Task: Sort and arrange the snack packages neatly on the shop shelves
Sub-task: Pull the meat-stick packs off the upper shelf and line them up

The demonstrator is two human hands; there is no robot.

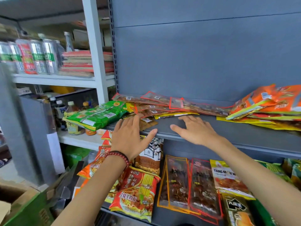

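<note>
The work seems to be at the tidying stage on the upper shelf [244,130], where the snack packets lie in a loose heap: green packets [96,115] at the left end, red-edged packets [162,102] along the back, orange packets [268,101] piled to the right. Both hands are flat and open, holding nothing. The left hand [130,137] reaches with straight fingers, the tips at or on a small brown packet [147,122] near the shelf's front. The right hand [195,130] rests spread on bare shelf just beside it, fingertips close to a yellow packet [175,115]. The next move likely calls for gathering like packets into squared stacks, the brown one first.
</note>
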